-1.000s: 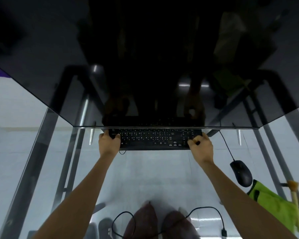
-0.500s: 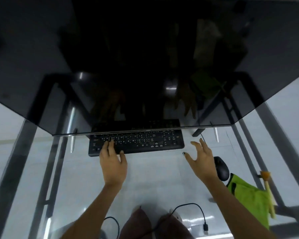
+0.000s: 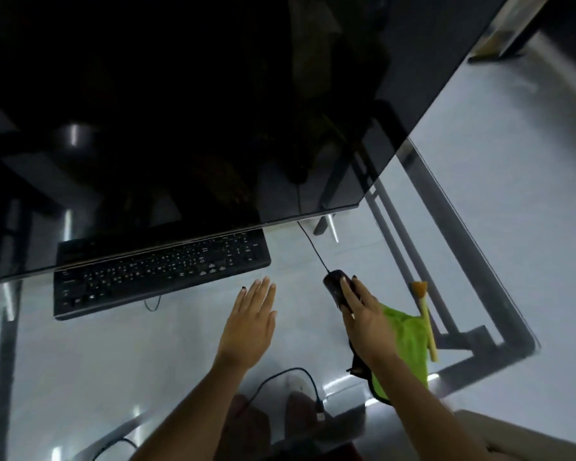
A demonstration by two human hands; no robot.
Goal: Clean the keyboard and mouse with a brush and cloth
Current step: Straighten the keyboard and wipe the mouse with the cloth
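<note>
**Right hand on the mouse, left hand flat over the glass**

Glass table (image 3: 479, 261), looking down through it to the floor. The keyboard (image 3: 160, 274) lies with its long axis running left to right, the right end tipped a bit further away than the left, and its far edge tucked under the bottom of the dark monitor (image 3: 213, 111). Its thin cable (image 3: 152, 302) loops out from the near edge.

The mouse (image 3: 335, 286) sits to the right of the keyboard, apart from it, long axis pointing away and slightly left, with its cord (image 3: 313, 247) leaving the far end and running up under the monitor. The right hand (image 3: 366, 317) lies over the near part of the mouse, palm down, fingers (image 3: 348, 291) extended and close together along the top; can't really tell if it's gripping the sides or just resting.

The left hand (image 3: 251, 322) is out in front between keyboard and mouse, palm down, fingers straight and pressed together, pointing away and a bit right. It holds nothing; whether it touches the glass I can't tell.

The green cloth (image 3: 409, 347) lies crumpled just right of the right wrist, partly under the forearm. The brush (image 3: 424, 314) lies along the cloth's right edge, orange bristle end pointing away, pale handle toward the person.
</note>
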